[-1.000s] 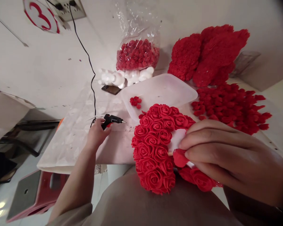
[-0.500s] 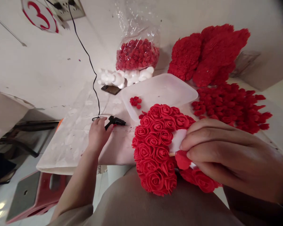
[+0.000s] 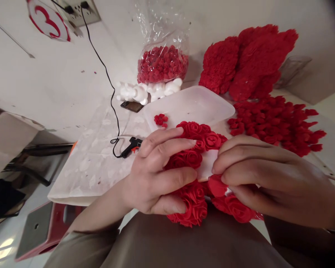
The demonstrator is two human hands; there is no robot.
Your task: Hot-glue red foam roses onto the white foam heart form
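Table, pale patterned cover [image 3: 92, 167]: spreads beyond and to the left of the left fingers; its near edge runs out past the left wrist.
Mass of packed red flowers [image 3: 251, 59]: well beyond the right fingers.
Form covered in red foam roses [image 3: 192, 158]: above the lap, between and under both sets of fingers.
Right hand [image 3: 268, 178]: fingers together, tips at the form's white bare patch [image 3: 208, 163] and against a single red rose [image 3: 217, 185]; thumb hidden, clamping cannot be told.
Left hand [image 3: 156, 171]: fingers apart, laid across the roses, tips short of the patch.
Translucent white plastic tray [image 3: 195, 104]: beyond the left fingertips, mostly open inside.
Heap of loose red roses [image 3: 276, 123]: just beyond the right knuckles.
Black glue gun [image 3: 131, 146]: just beside the left knuckles, partly hidden; open cover lies to its left.
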